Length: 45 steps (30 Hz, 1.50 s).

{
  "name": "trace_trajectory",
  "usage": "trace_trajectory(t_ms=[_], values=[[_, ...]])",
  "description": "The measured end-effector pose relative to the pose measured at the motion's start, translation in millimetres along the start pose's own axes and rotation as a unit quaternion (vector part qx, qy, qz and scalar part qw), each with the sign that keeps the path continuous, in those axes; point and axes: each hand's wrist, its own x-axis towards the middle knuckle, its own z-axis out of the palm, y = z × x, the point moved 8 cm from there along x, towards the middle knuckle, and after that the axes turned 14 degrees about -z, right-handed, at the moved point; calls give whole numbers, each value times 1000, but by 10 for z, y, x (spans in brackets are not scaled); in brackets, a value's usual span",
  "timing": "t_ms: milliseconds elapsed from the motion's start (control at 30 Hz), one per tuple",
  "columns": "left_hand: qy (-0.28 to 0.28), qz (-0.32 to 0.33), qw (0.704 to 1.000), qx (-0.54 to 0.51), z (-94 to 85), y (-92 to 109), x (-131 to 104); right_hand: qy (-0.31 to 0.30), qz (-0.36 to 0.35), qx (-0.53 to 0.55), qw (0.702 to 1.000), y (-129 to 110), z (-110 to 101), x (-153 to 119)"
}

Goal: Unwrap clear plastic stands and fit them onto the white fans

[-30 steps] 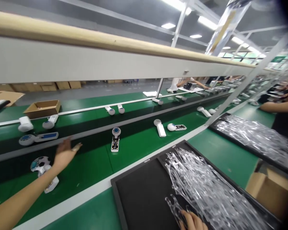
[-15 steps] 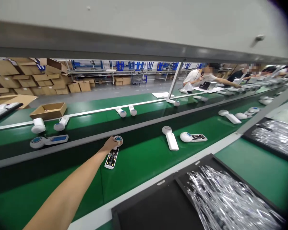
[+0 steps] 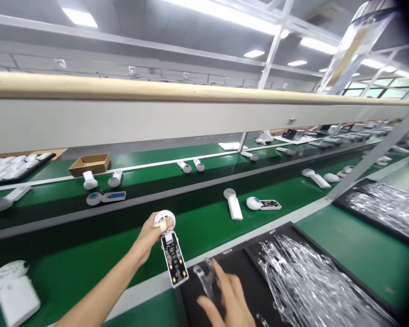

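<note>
My left hand (image 3: 152, 234) grips a white handheld device (image 3: 165, 221) by its round, slotted head, thumb across it. The device's handle hangs down with its casing open, and a black circuit board (image 3: 175, 260) with small yellow parts faces me. My right hand (image 3: 230, 295) is over the near black tray, thumb and fingers around a clear plastic piece (image 3: 205, 278). Just right of that hand, a heap of clear plastic pieces (image 3: 313, 286) lies in the tray's other compartment. Blur hides exactly how the fingers touch the clear piece.
Similar white devices lie on the green conveyor, among them a closed one (image 3: 233, 204) and an open one (image 3: 264, 204). Another device (image 3: 17, 295) is at lower left. A second black tray (image 3: 341, 200) stands right; a cardboard box (image 3: 90, 164) sits beyond. A shelf beam (image 3: 191, 116) crosses overhead.
My left hand has lifted the device off the belt and brought it nearer. My right hand has come into view with a clear plastic piece. The view has tilted up.
</note>
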Motion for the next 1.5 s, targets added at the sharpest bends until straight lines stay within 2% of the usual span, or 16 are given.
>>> trace_trajectory(t_ms=[100, 200, 267, 467, 633, 733, 833, 900, 967, 1033, 1100, 1167, 1267, 1333, 1433, 1500], values=[[-13, -39, 998, -48, 14, -137, -486, -35, -76, -42, 996, -542, 104, 151], [5, -44, 997, -59, 17, -222, -827, -67, -147, -79, 984, -888, 151, 138], [26, -34, 997, -61, 4, -248, -989, -67, -171, -98, 978, -1016, 146, 93], [53, -19, 990, -130, -84, -196, -1308, -34, -157, -139, 977, -1166, 75, -32], [48, -13, 981, -188, -122, -200, -1448, -102, -154, -59, 981, -1077, 94, -162], [-20, -10, 976, -216, 10, -380, -1485, -123, -150, -21, 981, -1029, 7, -194], [-87, -51, 974, -204, 168, -668, -1540, -129, -165, 5, 978, -1107, -122, -208], [-68, -71, 980, -174, 159, -805, -1588, -157, -156, 41, 974, -1166, -127, -232], [-11, -56, 988, -142, 71, -823, -1635, -163, -97, 113, 975, -1146, -82, -246], [43, -24, 993, -111, 2, -774, -1672, -101, 35, 197, 975, -970, -36, -252], [76, 15, 993, -85, -9, -731, -1693, -7, 181, 249, 951, -729, 18, -313], [91, 49, 993, -64, 16, -737, -1697, 49, 256, 269, 927, -589, 87, -368], [93, 60, 992, -57, 51, -852, -1668, 67, 250, 280, 925, -560, 157, -336], [95, 48, 992, -64, 47, -934, -1625, 53, 246, 269, 930, -552, 201, -300], [85, -3, 993, -85, 7, -1013, -1427, -25, 235, 254, 938, -500, 291, -244], [64, -61, 990, -106, -89, -1051, -1141, -71, 217, 256, 939, -361, 261, -270]])
